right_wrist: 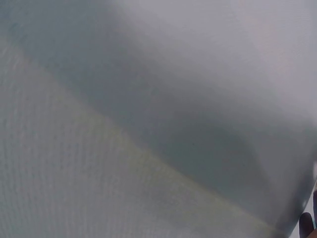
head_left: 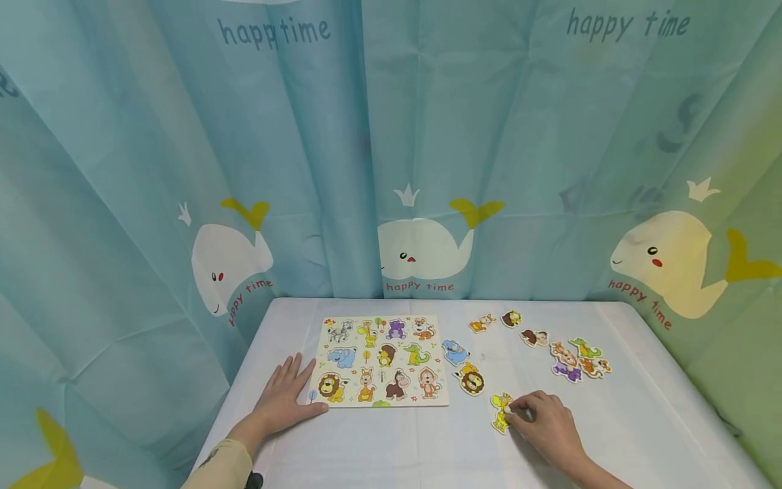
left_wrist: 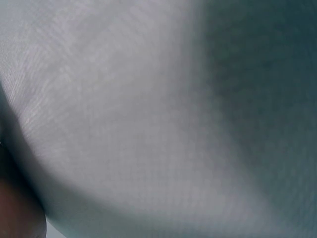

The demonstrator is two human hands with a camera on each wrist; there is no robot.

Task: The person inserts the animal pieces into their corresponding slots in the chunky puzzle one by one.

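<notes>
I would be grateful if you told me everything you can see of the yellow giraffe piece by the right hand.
The giraffe piece is a flat, yellow cut-out with a pale border; it looks like thin wood or board. Its head points toward the far side and its legs toward the near side. The right hand pinches it at its right side, covering a little of it. It is right of the puzzle board; whether it touches the table is unclear.

A blue, whale-printed curtain (head_left: 440, 122) hangs behind the white table (head_left: 379, 448)
</notes>
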